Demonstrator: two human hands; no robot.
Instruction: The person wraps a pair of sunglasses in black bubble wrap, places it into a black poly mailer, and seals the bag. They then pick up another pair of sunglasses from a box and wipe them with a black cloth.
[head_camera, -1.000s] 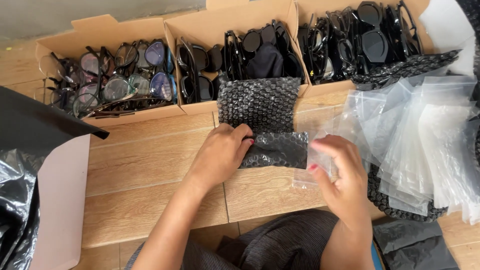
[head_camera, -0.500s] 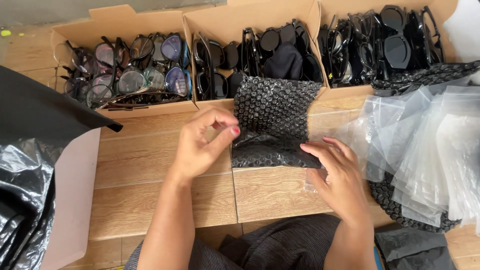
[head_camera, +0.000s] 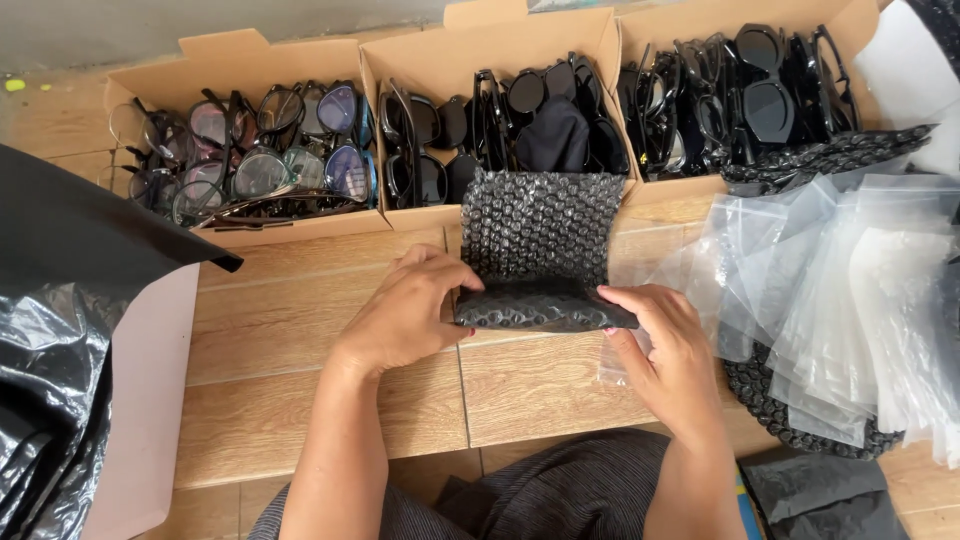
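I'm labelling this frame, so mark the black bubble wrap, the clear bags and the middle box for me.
black bubble wrap (head_camera: 545, 235): head view, on the upright flap above the fold.
clear bags (head_camera: 850, 290): head view, middle of the pile.
middle box (head_camera: 420, 62): head view, on its back wall.

Both forearms are bare, with no sleeves, watch or bracelet showing. The left hand wears no ring. The right hand has short nails painted a reddish pink. Over the lap lies dark grey cloth with fine, pale stripes, gathered in soft folds.
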